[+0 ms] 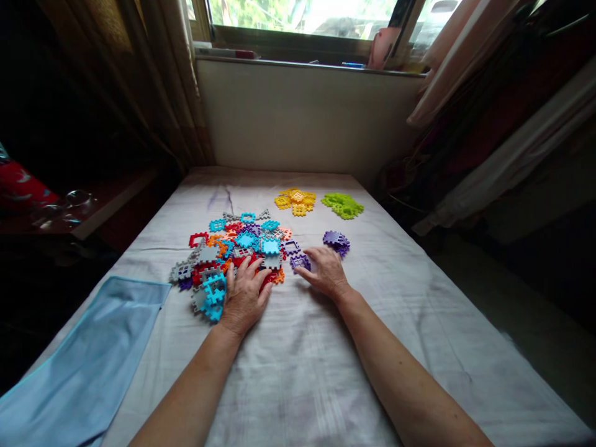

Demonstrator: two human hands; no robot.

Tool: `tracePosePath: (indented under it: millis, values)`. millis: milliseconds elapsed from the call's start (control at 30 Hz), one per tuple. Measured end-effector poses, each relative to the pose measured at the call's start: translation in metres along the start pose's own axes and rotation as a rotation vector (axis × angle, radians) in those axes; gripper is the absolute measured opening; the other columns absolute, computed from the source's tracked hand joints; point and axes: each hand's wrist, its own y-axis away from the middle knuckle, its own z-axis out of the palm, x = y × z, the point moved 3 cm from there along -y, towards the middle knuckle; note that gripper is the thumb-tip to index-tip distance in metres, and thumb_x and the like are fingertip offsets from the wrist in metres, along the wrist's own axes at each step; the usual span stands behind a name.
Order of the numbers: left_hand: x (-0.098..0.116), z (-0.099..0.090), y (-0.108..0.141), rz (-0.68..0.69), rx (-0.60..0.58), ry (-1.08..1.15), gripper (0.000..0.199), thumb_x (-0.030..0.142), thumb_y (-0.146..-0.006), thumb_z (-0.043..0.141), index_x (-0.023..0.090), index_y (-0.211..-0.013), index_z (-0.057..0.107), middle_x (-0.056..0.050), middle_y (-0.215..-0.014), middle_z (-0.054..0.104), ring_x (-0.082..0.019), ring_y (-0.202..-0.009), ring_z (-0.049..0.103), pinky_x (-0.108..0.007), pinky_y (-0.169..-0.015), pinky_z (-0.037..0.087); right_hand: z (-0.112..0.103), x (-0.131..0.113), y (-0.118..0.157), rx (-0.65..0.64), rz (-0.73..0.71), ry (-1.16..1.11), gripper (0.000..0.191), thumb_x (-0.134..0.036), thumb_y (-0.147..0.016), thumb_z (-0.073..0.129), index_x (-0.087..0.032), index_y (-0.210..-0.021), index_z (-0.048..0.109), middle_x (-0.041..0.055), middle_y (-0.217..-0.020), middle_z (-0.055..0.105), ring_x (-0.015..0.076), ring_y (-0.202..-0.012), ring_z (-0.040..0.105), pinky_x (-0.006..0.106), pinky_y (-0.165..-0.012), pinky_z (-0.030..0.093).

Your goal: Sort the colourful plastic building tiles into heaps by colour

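My left hand (244, 297) lies with spread fingers on the near right part of a mixed pile of interlocking plastic tiles. Light blue tiles (215, 292) touch or sit close beside its thumb side, and red and orange ones show around the fingertips. My right hand (327, 271) is just right of the pile, thumb and fingers apart around a purple window-frame tile (300, 262); whether it touches that tile I cannot tell. Another purple frame tile (292, 248) lies just behind. A small purple stack (336, 241) sits beyond my right hand.
Farther back are a yellow tile heap (297, 201) and a green tile heap (343, 205). A light blue cloth bag (88, 366) lies at the left on the pale sheet (298, 385). Glasses (77, 202) rest on a side surface at left. A wall and window stand behind.
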Motion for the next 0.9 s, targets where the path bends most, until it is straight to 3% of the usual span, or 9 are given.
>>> tracePosePath:
  millis: [100, 233, 333, 500, 633, 900]
  values:
    - [0.000, 0.000, 0.000, 0.004, -0.001, -0.015, 0.029, 0.029, -0.092, 0.053, 0.024, -0.115, 0.068, -0.009, -0.139, 0.060, -0.033, -0.137, 0.044, -0.063, -0.117, 0.021, 0.002, -0.012, 0.004, -0.058, -0.042, 0.019, 0.046, -0.048, -0.077, 0.072, -0.022, -0.113, 0.066, 0.0096, -0.122, 0.067, 0.0281, -0.115, 0.056, 0.040, -0.098, 0.038]
    - [0.000, 0.000, 0.000, -0.002, 0.008, -0.002, 0.029, 0.028, -0.091, 0.053, 0.025, -0.114, 0.069, -0.009, -0.138, 0.060, -0.032, -0.137, 0.044, -0.063, -0.118, 0.021, 0.001, -0.012, 0.003, -0.054, -0.040, 0.026, 0.037, -0.042, -0.078, 0.070, -0.023, -0.109, 0.067, 0.0085, -0.114, 0.069, 0.0267, -0.110, 0.057, 0.038, -0.095, 0.038]
    - [-0.001, 0.001, 0.000, 0.000, 0.005, 0.004, 0.029, 0.028, -0.091, 0.053, 0.026, -0.114, 0.069, -0.008, -0.139, 0.060, -0.032, -0.138, 0.044, -0.063, -0.118, 0.021, -0.006, 0.001, 0.001, 0.033, -0.017, 0.047, 0.035, -0.039, -0.078, 0.069, -0.022, -0.108, 0.067, 0.0092, -0.116, 0.068, 0.0271, -0.112, 0.056, 0.039, -0.097, 0.036]
    - [-0.003, 0.002, 0.000, 0.008, 0.003, 0.008, 0.029, 0.029, -0.090, 0.053, 0.026, -0.115, 0.069, -0.009, -0.138, 0.060, -0.032, -0.138, 0.044, -0.064, -0.117, 0.021, -0.021, 0.038, 0.000, 0.229, 0.165, 0.156, 0.035, -0.036, -0.079, 0.066, -0.022, -0.112, 0.067, 0.0113, -0.124, 0.064, 0.0297, -0.115, 0.052, 0.043, -0.100, 0.032]
    - [-0.004, 0.003, 0.000, 0.001, -0.006, 0.022, 0.030, 0.029, -0.090, 0.053, 0.027, -0.115, 0.069, -0.008, -0.139, 0.060, -0.033, -0.138, 0.043, -0.065, -0.117, 0.021, -0.021, 0.052, 0.000, 0.252, 0.246, 0.189, 0.033, -0.035, -0.079, 0.064, -0.023, -0.109, 0.068, 0.0117, -0.122, 0.064, 0.0305, -0.112, 0.051, 0.045, -0.100, 0.032]
    - [-0.001, 0.001, 0.000, 0.003, -0.009, 0.007, 0.029, 0.028, -0.091, 0.053, 0.025, -0.115, 0.068, -0.009, -0.138, 0.060, -0.032, -0.138, 0.043, -0.063, -0.118, 0.021, -0.021, 0.050, 0.001, 0.250, 0.255, 0.223, 0.031, -0.036, -0.080, 0.064, -0.023, -0.108, 0.070, 0.0134, -0.132, 0.058, 0.0327, -0.121, 0.046, 0.047, -0.102, 0.033]
